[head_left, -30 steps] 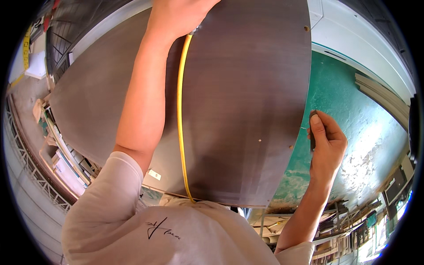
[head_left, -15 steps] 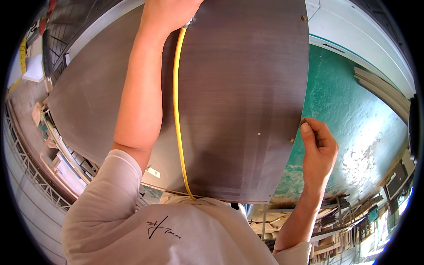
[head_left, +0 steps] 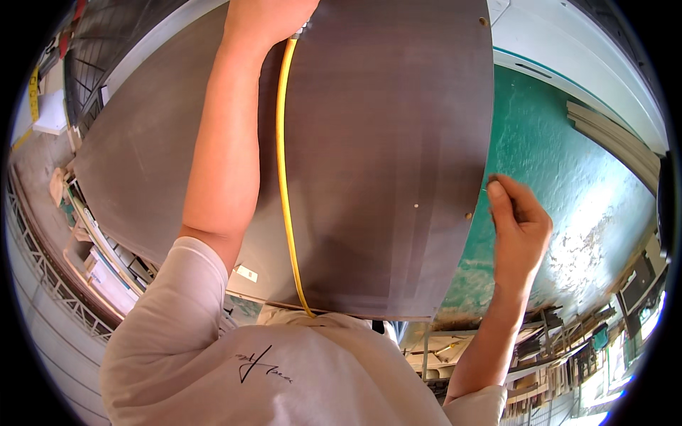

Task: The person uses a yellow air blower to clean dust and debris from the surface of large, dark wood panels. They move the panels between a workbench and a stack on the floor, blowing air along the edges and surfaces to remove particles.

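A wide dark brown panel [head_left: 383, 128] lies in front of me. At the upper edge my left hand [head_left: 268, 20] is wrapped round something I cannot make out, its fingers mostly cut off by the picture. A yellow hose [head_left: 282, 142] with a metal fitting [head_left: 302, 30] comes out from under that hand and runs down the panel towards my body. My right hand [head_left: 522, 224] is beside the panel's right edge, slightly apart from it, thumb and fingers pinched together. Whatever is in the pinch is too small to name. A small round hole [head_left: 468, 216] shows near that edge.
Green floor [head_left: 526, 135] spreads right of the panel. Long strips [head_left: 611, 145] lie at the far right, below a white surface [head_left: 568, 46]. Several wood offcuts [head_left: 533, 383] fill a rack at the lower right. A small white label [head_left: 246, 273] is on the panel's near left part.
My right hand has moved off the panel's edge, a little up and to the right, still pinched. The left hand has shifted slightly upward and left in the picture, with the hose.
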Demonstrator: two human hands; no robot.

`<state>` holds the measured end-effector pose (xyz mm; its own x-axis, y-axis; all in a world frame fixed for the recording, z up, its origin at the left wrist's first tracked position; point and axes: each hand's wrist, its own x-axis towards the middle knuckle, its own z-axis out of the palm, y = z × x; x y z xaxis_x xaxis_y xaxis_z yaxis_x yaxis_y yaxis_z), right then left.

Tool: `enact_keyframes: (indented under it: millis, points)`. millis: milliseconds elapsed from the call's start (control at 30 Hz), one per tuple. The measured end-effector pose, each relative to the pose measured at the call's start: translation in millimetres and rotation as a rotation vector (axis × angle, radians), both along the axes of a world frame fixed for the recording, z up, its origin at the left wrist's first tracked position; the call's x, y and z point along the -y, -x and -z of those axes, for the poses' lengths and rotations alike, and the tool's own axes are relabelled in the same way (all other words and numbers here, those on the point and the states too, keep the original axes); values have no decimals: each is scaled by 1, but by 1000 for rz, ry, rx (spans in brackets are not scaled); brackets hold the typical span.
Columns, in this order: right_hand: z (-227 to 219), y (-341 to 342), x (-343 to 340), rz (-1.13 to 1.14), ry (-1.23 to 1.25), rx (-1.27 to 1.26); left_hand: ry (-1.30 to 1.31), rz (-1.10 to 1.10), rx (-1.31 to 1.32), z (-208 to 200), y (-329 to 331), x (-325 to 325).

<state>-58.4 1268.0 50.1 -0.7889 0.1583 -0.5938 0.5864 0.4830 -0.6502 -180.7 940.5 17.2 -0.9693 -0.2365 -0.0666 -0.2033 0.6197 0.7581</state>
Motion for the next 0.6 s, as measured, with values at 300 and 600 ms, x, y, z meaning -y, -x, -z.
enact_keyframes:
  millis: [300, 600]
  points:
    - [-13, -20, 2, -136, -102, 26, -13, 46, -86, 16, 1, 8]
    - [6, -26, -7, -68, 42, -76, 99, 21, -40, 6, 2, 1]
